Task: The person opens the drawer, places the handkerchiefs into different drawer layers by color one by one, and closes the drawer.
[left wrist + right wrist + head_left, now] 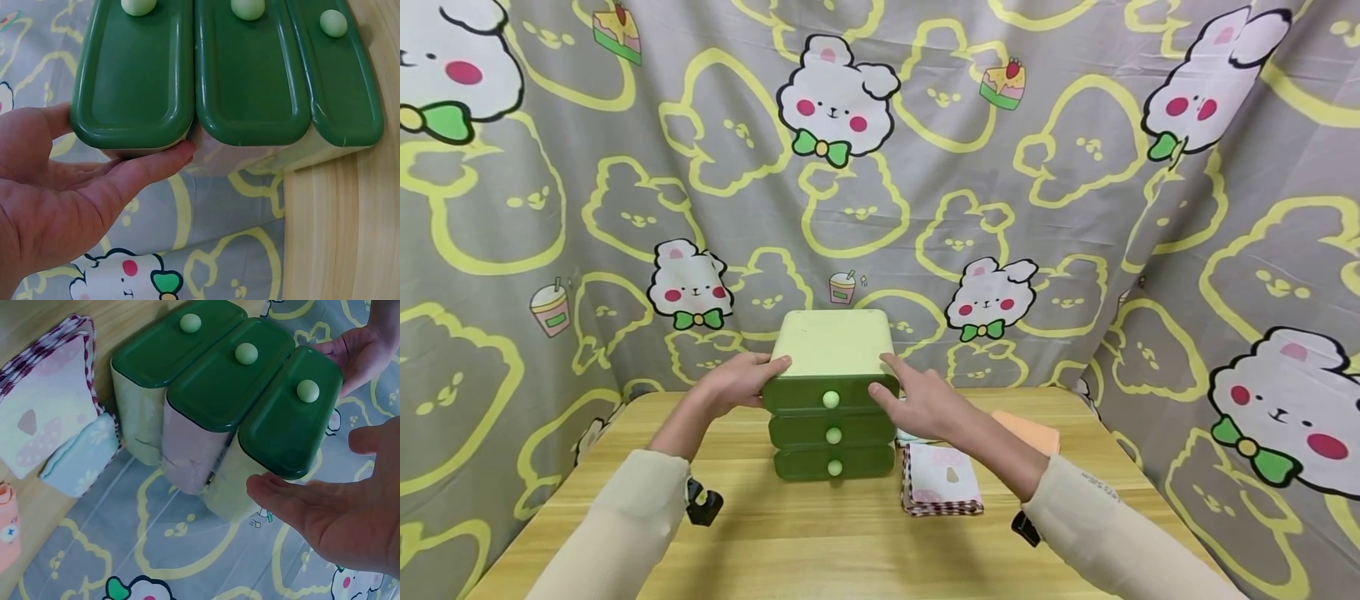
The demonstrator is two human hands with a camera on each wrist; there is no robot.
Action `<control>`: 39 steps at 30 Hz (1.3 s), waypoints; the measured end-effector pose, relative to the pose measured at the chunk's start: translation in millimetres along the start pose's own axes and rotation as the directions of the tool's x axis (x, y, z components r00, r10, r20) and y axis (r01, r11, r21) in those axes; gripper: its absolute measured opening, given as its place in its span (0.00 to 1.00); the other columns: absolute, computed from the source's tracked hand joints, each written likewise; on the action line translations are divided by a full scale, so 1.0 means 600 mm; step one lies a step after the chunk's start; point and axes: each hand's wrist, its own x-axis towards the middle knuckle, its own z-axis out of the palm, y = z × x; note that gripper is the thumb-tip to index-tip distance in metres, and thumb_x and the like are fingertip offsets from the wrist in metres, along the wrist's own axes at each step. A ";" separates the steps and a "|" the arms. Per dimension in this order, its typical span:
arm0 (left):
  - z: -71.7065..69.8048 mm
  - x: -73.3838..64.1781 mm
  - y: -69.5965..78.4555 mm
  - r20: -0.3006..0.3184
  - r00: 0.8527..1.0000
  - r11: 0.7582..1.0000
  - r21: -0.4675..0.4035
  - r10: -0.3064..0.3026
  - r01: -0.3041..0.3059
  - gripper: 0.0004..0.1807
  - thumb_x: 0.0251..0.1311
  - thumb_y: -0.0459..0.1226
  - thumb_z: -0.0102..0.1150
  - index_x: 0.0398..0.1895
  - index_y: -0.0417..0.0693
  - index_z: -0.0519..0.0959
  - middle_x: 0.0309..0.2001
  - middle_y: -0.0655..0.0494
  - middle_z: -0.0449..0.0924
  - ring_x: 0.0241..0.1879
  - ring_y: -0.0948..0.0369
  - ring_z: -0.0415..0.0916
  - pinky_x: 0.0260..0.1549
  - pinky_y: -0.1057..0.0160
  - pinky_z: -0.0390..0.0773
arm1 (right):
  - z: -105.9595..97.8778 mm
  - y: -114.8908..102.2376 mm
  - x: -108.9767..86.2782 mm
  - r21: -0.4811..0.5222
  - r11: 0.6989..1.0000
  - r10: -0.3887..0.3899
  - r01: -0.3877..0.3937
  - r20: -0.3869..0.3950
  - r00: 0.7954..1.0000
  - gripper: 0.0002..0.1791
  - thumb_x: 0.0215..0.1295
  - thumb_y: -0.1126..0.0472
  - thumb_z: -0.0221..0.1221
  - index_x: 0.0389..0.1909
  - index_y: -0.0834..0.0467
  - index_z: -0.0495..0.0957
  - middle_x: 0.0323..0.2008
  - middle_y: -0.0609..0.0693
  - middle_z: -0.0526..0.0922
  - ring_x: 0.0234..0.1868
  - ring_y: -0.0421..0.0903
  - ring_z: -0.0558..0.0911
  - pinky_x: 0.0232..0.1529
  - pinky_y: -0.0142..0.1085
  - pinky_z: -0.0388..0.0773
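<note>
Gripping the drawer unit [808,393] at mid-frame, the left hand [739,382] held its upper-left corner; the right hand [925,404] only touched opposite, fingers extended, so uneven force risked skewing it into the folded cloth [943,477], lower right.

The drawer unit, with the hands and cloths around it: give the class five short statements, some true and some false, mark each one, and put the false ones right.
1. The drawer unit has three green fronts, one above another. True.
2. Its round knobs are bright red. False: they are pale green.
3. The left hand grips the drawer unit near its upper left front corner. True.
4. The right hand holds the white-and-pink cloth. False: that hand is at the upper right of the drawer unit, and the cloth lies on the table.
5. The orange cloth lies farther to the right than the white-and-pink one. True.
</note>
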 end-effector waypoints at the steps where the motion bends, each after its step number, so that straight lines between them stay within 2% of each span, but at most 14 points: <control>1: 0.000 0.000 0.000 -0.002 1.000 1.000 0.001 -0.001 0.001 0.36 0.80 0.51 0.41 0.75 0.30 0.60 0.48 0.44 0.83 0.45 0.59 0.82 0.53 0.52 0.83 | -0.001 -0.002 0.000 -0.007 1.000 -0.004 0.004 -0.001 1.000 0.36 0.77 0.37 0.46 0.79 0.47 0.57 0.63 0.63 0.79 0.63 0.63 0.78 0.62 0.58 0.75; 5: 0.000 0.000 0.001 -0.009 1.000 1.000 0.001 -0.001 0.001 0.35 0.80 0.51 0.42 0.74 0.29 0.61 0.46 0.45 0.83 0.42 0.60 0.82 0.51 0.54 0.84 | -0.003 -0.012 -0.001 -0.006 1.000 -0.018 0.018 0.002 1.000 0.32 0.78 0.39 0.47 0.75 0.48 0.65 0.53 0.57 0.86 0.54 0.53 0.85 0.55 0.51 0.80; 8: 0.000 0.001 0.001 -0.012 1.000 1.000 0.000 0.002 -0.002 0.35 0.80 0.50 0.42 0.74 0.29 0.61 0.46 0.45 0.83 0.42 0.60 0.82 0.50 0.54 0.84 | -0.001 -0.019 0.000 0.014 1.000 -0.027 0.027 0.007 1.000 0.30 0.78 0.40 0.47 0.72 0.51 0.69 0.47 0.54 0.87 0.50 0.51 0.86 0.49 0.49 0.82; 13: 0.000 0.001 -0.002 -0.021 1.000 1.000 -0.007 0.001 -0.002 0.35 0.79 0.50 0.43 0.74 0.29 0.61 0.46 0.44 0.83 0.41 0.60 0.83 0.50 0.54 0.84 | 0.005 -0.030 0.003 0.073 0.996 -0.050 0.051 -0.019 0.999 0.27 0.77 0.41 0.48 0.68 0.52 0.73 0.48 0.55 0.88 0.50 0.51 0.86 0.50 0.49 0.82; 15: 0.000 0.002 -0.004 -0.023 1.000 1.000 -0.011 -0.001 0.000 0.35 0.79 0.51 0.43 0.74 0.29 0.61 0.46 0.44 0.83 0.41 0.60 0.83 0.49 0.54 0.84 | 0.007 -0.034 0.003 0.102 0.993 -0.058 0.061 -0.025 0.998 0.26 0.77 0.42 0.49 0.67 0.51 0.74 0.52 0.56 0.87 0.54 0.51 0.85 0.53 0.49 0.81; 21: -0.001 0.003 -0.004 -0.028 1.000 1.000 -0.010 -0.006 0.006 0.36 0.79 0.52 0.44 0.74 0.30 0.61 0.46 0.44 0.83 0.42 0.60 0.82 0.49 0.55 0.84 | 0.017 -0.047 0.005 0.145 0.983 -0.110 0.109 0.003 0.994 0.21 0.77 0.43 0.50 0.58 0.48 0.81 0.56 0.48 0.85 0.59 0.52 0.81 0.59 0.51 0.77; 22: -0.001 0.003 -0.004 -0.027 1.000 1.000 -0.010 -0.006 0.005 0.36 0.79 0.52 0.44 0.74 0.30 0.62 0.46 0.44 0.83 0.42 0.60 0.82 0.49 0.55 0.84 | 0.019 -0.048 0.007 0.152 0.982 -0.118 0.115 0.014 0.993 0.20 0.77 0.43 0.50 0.57 0.48 0.82 0.55 0.47 0.85 0.59 0.51 0.81 0.59 0.50 0.76; 25: -0.001 0.003 -0.003 -0.024 1.000 1.000 -0.009 -0.002 0.002 0.35 0.79 0.51 0.43 0.73 0.30 0.63 0.45 0.46 0.84 0.40 0.61 0.83 0.49 0.56 0.84 | 0.027 -0.052 0.012 0.233 0.969 -0.110 0.086 0.091 0.990 0.23 0.77 0.42 0.50 0.56 0.52 0.82 0.49 0.51 0.86 0.50 0.49 0.85 0.53 0.46 0.80; 28: 0.000 0.003 -0.003 -0.019 1.000 1.000 -0.004 0.002 -0.002 0.35 0.79 0.51 0.43 0.72 0.30 0.64 0.42 0.47 0.84 0.39 0.61 0.82 0.48 0.56 0.84 | 0.035 -0.056 0.017 0.356 0.935 -0.059 -0.012 0.187 0.981 0.27 0.77 0.42 0.51 0.57 0.60 0.80 0.42 0.57 0.87 0.36 0.46 0.87 0.44 0.41 0.85; 30: 0.000 0.003 -0.002 -0.018 1.000 1.000 -0.004 0.002 -0.002 0.34 0.79 0.51 0.43 0.72 0.30 0.64 0.41 0.48 0.83 0.38 0.62 0.82 0.48 0.56 0.84 | 0.040 -0.059 0.021 0.423 0.902 -0.022 -0.088 0.249 0.968 0.31 0.76 0.42 0.53 0.61 0.66 0.76 0.42 0.60 0.86 0.34 0.46 0.87 0.42 0.40 0.86; 32: -0.001 0.003 -0.002 -0.019 1.000 1.000 -0.001 0.003 -0.003 0.34 0.79 0.51 0.42 0.72 0.30 0.64 0.41 0.49 0.83 0.38 0.62 0.82 0.48 0.56 0.84 | 0.046 -0.060 0.026 0.482 0.862 0.000 -0.153 0.303 0.953 0.35 0.76 0.42 0.54 0.66 0.70 0.70 0.46 0.64 0.85 0.38 0.48 0.88 0.45 0.41 0.86; 35: -0.001 0.003 -0.003 -0.021 1.000 1.000 -0.007 0.001 -0.001 0.34 0.79 0.51 0.42 0.72 0.30 0.65 0.41 0.49 0.83 0.38 0.62 0.82 0.49 0.56 0.84 | 0.052 -0.060 0.035 0.527 0.820 0.009 -0.225 0.380 0.925 0.38 0.76 0.41 0.53 0.71 0.69 0.66 0.52 0.67 0.83 0.48 0.55 0.87 0.51 0.43 0.85; 39: -0.002 0.003 -0.002 -0.022 1.000 1.000 -0.010 -0.002 0.002 0.34 0.79 0.51 0.43 0.72 0.30 0.64 0.40 0.49 0.83 0.38 0.61 0.82 0.47 0.57 0.84 | 0.059 -0.055 0.047 0.585 0.750 -0.017 -0.308 0.483 0.876 0.40 0.77 0.40 0.50 0.71 0.70 0.66 0.60 0.70 0.78 0.61 0.63 0.80 0.59 0.47 0.81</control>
